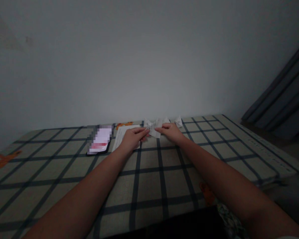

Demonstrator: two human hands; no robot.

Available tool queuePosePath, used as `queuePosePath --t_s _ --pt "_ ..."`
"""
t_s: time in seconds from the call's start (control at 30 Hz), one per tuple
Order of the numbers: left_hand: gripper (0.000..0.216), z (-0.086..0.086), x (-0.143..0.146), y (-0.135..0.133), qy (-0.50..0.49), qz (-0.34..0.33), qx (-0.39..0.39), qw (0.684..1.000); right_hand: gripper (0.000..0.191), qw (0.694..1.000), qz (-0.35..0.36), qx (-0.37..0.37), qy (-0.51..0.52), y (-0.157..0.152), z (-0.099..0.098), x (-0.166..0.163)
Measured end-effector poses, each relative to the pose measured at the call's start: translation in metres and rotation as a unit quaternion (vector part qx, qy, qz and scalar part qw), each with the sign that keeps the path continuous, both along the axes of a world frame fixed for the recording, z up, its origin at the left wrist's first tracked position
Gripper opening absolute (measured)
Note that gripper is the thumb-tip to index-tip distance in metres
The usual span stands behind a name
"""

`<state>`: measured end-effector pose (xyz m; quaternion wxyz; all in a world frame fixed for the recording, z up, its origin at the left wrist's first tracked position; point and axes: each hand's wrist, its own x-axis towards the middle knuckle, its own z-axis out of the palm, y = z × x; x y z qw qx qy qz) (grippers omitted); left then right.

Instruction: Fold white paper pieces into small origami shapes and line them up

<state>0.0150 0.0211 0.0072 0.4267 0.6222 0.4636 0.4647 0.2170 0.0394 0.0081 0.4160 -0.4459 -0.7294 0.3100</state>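
Note:
Both my arms reach forward over a checked bed cover (149,172). My left hand (133,137) and my right hand (171,131) meet at a small folded piece of white paper (153,128), each pinching one side of it with closed fingers. Under my left hand lies a flat white sheet of paper (121,135). Behind the held paper, close to the wall, sit two or three small folded white paper shapes (178,121).
A phone (100,140) with a lit screen lies left of the sheet. A plain pale wall (139,59) rises right behind the bed's far edge. A dark striped curtain (284,109) hangs at the right. The room is dim.

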Motion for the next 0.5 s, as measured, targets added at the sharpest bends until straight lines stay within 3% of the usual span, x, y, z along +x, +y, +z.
queuePosePath --t_s 0.27,0.37,0.5 --pt "0.035 0.002 -0.002 -0.001 0.049 0.019 0.003 0.999 0.031 1.000 0.004 0.030 0.009 -0.001 0.000 -0.001" --pt "0.031 -0.003 -0.002 -0.001 0.085 -0.016 0.006 0.996 0.030 0.999 0.011 0.051 -0.013 -0.002 0.001 -0.003" --pt "0.029 -0.008 0.000 -0.004 0.129 -0.092 0.007 0.987 0.032 0.999 0.047 0.007 -0.020 -0.003 0.000 -0.004"
